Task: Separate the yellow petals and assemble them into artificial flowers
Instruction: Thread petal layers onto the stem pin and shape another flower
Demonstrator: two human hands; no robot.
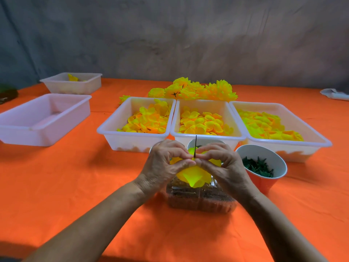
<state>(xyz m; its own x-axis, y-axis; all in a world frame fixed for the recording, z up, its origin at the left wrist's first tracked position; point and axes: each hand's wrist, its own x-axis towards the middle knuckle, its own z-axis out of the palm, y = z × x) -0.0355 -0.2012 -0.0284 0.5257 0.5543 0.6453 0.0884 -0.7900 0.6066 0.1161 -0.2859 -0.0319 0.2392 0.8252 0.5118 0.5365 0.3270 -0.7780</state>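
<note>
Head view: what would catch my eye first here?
Three white bins of bright yellow petals line the orange table, with finished yellow flowers piled behind. In front, the left hand and right hand pinch a yellow flower on a dark stem.

Bare orange surface (56, 186) lies open across the lower left of the frame. Mid-frame, three petal-filled white bins (207, 138) stand rim to rim, barring the way to the far edge. A red paper cup (264, 183) crowds the lower right beside a clear plastic box (200, 201).
</note>
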